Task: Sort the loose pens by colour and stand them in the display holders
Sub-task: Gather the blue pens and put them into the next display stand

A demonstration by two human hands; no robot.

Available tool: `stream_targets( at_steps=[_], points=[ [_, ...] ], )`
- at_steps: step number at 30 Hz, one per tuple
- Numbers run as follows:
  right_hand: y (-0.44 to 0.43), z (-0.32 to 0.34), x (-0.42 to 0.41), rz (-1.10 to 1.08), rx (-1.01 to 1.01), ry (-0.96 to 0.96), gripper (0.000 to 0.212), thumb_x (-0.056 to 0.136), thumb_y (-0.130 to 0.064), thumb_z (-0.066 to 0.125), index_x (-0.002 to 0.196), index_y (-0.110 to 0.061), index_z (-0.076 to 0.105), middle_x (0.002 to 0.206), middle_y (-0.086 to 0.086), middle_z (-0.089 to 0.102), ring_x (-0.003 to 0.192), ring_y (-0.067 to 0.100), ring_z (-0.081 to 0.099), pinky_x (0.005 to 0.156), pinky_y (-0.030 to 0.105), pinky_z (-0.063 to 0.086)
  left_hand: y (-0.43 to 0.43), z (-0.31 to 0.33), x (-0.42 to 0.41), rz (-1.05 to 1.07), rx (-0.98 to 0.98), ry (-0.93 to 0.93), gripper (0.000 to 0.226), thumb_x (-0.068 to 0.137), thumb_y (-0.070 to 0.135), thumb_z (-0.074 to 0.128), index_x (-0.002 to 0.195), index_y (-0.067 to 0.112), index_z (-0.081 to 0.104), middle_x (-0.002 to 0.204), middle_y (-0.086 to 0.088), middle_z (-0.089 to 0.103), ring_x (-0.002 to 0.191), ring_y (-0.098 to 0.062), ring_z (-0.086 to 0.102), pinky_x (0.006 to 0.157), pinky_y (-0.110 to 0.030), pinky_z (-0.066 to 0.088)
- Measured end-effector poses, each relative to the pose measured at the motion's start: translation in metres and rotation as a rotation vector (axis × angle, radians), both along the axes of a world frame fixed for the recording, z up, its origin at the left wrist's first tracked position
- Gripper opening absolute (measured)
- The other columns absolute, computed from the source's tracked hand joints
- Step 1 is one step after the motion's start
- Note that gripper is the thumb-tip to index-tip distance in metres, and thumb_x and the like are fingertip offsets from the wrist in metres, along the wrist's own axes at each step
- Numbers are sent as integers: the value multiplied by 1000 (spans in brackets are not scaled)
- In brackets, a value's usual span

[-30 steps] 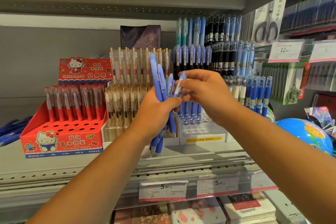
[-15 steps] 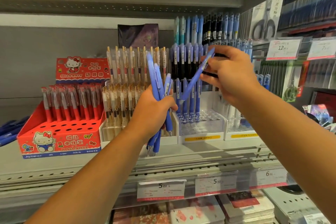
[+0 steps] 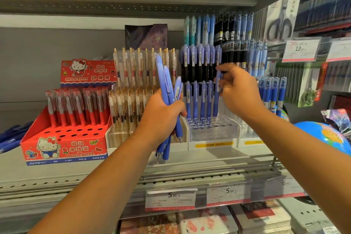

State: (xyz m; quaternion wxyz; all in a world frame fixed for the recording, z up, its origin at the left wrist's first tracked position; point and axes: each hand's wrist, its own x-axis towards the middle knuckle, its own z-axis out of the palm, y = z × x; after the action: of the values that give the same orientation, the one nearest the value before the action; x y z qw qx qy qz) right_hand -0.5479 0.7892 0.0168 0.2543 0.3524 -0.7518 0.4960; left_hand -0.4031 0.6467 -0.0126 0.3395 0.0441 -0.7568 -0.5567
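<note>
My left hand grips a bunch of blue pens, held upright in front of the shelf, tips pointing down. My right hand pinches the top of one blue pen that stands upright with its tip at the holes of the clear display holder. Several blue pens stand in that holder's back row. Rows of purple-capped and black pens rise on tiers behind it.
A red Hello Kitty box of red pens sits at the left. A clear holder of gold-clip pens stands beside it. More blue pens stand at the right, near a globe. Loose blue pens lie far left. Price tags line the shelf edge.
My right hand pulled one blue pen out of the bunch, carried it up and right, then brought it down upright into the clear holder. The left hand kept the bunch nearly still.
</note>
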Motion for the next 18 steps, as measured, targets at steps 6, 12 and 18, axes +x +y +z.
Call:
stream_targets(
  at_steps=[6, 12, 18],
  points=[
    [-2, -1, -1, -108, 173, 91, 29, 92, 6, 47, 111, -9, 62, 99, 12, 65, 83, 28, 58, 74, 43, 54, 1, 1, 1, 4, 3, -5, 12, 87, 3, 59, 99, 7, 58, 90, -39, 54, 64, -26, 43, 44, -30, 45],
    [-4, -12, 3, -121, 256, 98, 24, 90, -21, 54, 105, -2, 60, 82, 14, 67, 68, 26, 61, 63, 45, 54, 1, 1, 1, 1, -14, -10, 13, 86, 2, 59, 97, 7, 58, 85, -27, 56, 65, -26, 43, 46, -33, 44],
    [-6, -12, -4, -81, 222, 156, 37, 96, -17, 59, 131, -18, 47, 97, 5, 64, 78, 21, 62, 75, 45, 56, 2, 1, 2, -3, -17, -8, 9, 86, 2, 59, 92, 10, 58, 85, -27, 57, 66, -27, 44, 50, -36, 45]
  ],
)
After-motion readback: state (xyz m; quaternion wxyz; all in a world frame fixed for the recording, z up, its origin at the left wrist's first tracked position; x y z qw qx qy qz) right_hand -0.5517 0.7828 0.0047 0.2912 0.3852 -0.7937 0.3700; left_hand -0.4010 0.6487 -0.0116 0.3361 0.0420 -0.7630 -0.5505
